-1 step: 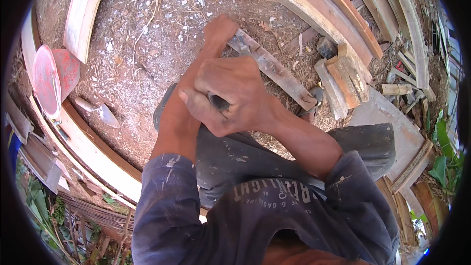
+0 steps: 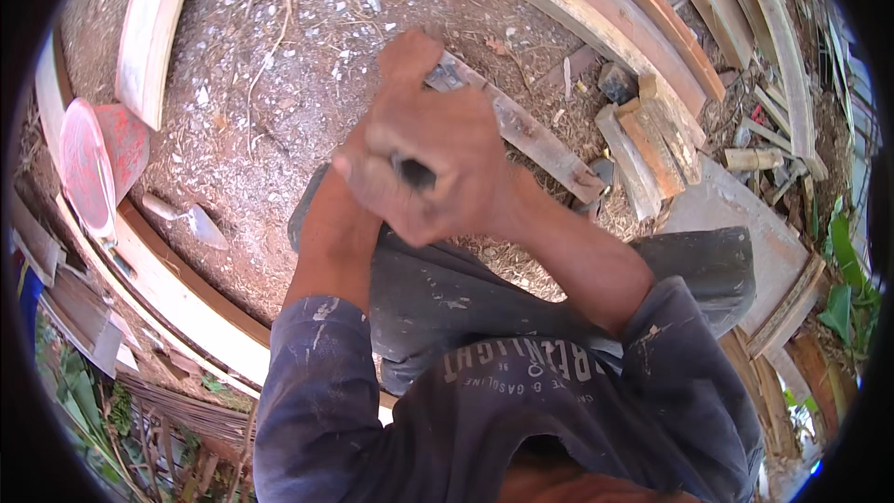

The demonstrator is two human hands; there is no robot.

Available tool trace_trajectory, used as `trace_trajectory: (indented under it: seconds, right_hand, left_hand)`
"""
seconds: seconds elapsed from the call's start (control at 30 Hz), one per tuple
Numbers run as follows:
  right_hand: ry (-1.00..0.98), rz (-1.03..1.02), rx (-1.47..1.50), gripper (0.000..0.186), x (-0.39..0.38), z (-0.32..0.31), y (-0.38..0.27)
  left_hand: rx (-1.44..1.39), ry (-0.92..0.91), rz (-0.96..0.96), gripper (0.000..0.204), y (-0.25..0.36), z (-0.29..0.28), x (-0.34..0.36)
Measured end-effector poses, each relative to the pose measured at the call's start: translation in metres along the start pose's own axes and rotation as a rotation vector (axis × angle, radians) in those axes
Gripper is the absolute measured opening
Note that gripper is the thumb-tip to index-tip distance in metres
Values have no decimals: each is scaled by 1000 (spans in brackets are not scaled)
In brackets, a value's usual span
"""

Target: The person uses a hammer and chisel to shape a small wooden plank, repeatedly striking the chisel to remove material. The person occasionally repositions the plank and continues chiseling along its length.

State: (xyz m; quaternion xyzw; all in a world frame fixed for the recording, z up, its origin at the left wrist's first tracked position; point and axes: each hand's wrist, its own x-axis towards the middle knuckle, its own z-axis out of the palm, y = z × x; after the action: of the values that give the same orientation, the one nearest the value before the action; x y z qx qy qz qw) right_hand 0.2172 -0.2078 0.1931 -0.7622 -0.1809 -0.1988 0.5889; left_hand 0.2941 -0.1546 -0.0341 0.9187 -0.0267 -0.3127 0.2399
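Observation:
My right hand [image 2: 447, 144] is a closed fist, slightly blurred, above the left forearm. The dark butt of a tool's handle [image 2: 415, 173] shows end-on inside the fist; the rest of that tool is hidden under the hand. Farther out, my left hand [image 2: 411, 56] is closed at the far end of a narrow, worn wooden strip [image 2: 535, 135] on the ground. The strip slants from there down to the right. A grey patch [image 2: 451, 73] lies on the strip beside the left hand, and I cannot tell what it is.
A trowel [image 2: 202, 225] lies at left near a red, round-rimmed container [image 2: 86, 168]. Long boards [image 2: 191, 289] border the ground at left, and more beams [image 2: 596, 19] lie at upper right. Short wood blocks [image 2: 652, 144] are stacked right of the strip.
My right fist has shifted slightly and is now blurred. The left hand stays at the strip's end, and the whole view has moved a little.

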Motion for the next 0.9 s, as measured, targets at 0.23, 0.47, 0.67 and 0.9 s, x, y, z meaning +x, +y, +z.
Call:
trace_trajectory:
  seconds: [0.23, 0.47, 0.67, 0.9]
  right_hand:
    - [126, 260, 155, 36, 48, -56, 55]
    - [284, 508, 307, 30, 69, -79, 65]
    - [401, 608, 442, 33, 49, -106, 61]
    - [569, 567, 478, 33, 17, -173, 64]
  left_hand:
    - [-2, 27, -59, 66, 6, -11, 17]
    - [2, 78, -21, 74, 15, -10, 30]
    - [-39, 66, 30, 77, 21, -14, 25]
    - [-221, 71, 259, 66, 20, 2, 39]
